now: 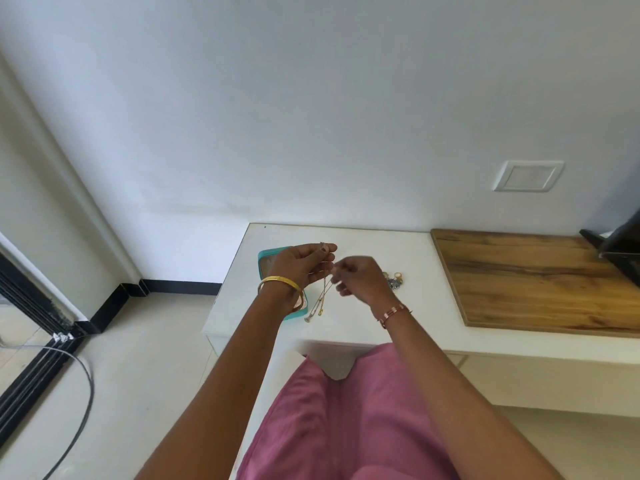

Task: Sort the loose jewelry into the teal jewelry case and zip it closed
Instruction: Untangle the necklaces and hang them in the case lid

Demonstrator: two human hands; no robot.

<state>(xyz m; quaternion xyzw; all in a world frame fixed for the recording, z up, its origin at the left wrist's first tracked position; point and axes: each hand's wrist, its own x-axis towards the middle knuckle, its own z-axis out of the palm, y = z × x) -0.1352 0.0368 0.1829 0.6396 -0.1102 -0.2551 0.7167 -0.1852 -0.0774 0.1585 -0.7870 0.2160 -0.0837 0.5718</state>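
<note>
At frame centre, the left hand (300, 263) and right hand (360, 277) both pinch a thin gold necklace (322, 299) beside the teal jewelry case (266, 258) on the bench (363, 323).

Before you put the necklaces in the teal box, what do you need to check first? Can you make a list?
1. Chains held firmly: left hand and right hand both pinch the thin chains. Ok.
2. Chains untangled: too thin and blurred to see. Cannot tell.
3. Pendant ends lifted off the white table: cannot tell.
4. Teal case open: its pinkish inside shows. Ok.
5. Free compartment inside: the left hand hides most of it. Cannot tell.
6. All jewelry packed: a small pile still sits right of the hands. Not ok.
</note>
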